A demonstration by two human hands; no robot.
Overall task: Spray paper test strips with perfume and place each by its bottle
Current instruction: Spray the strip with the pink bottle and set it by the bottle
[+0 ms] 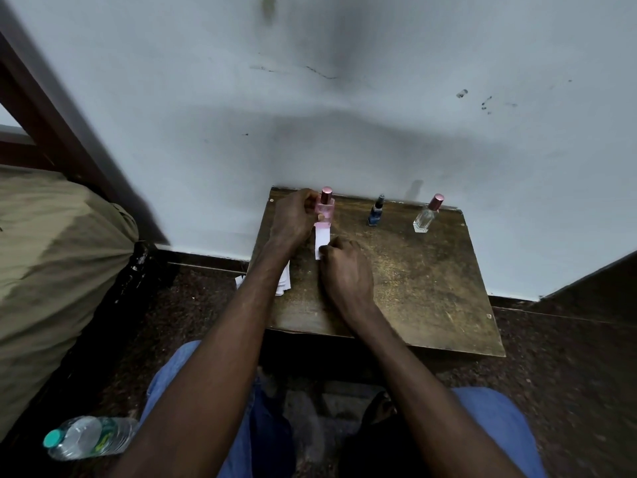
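Observation:
A pink perfume bottle [325, 205] with a rose cap stands at the back left of the small wooden table [413, 277]. My left hand [293, 219] is wrapped around its left side. A white paper strip [322, 241] lies just in front of the bottle, and my right hand [344, 267] pinches its near end. A small dark blue bottle [375, 212] stands at the back middle. A clear bottle [427, 215] with a rose cap stands at the back right. A stack of white strips [284, 281] lies partly hidden under my left forearm.
The table stands against a pale wall [310, 115]. A plastic water bottle [89, 438] lies on the dark floor at lower left, beside a bed with an olive cover [51, 253]. My knees in blue jeans are below the table.

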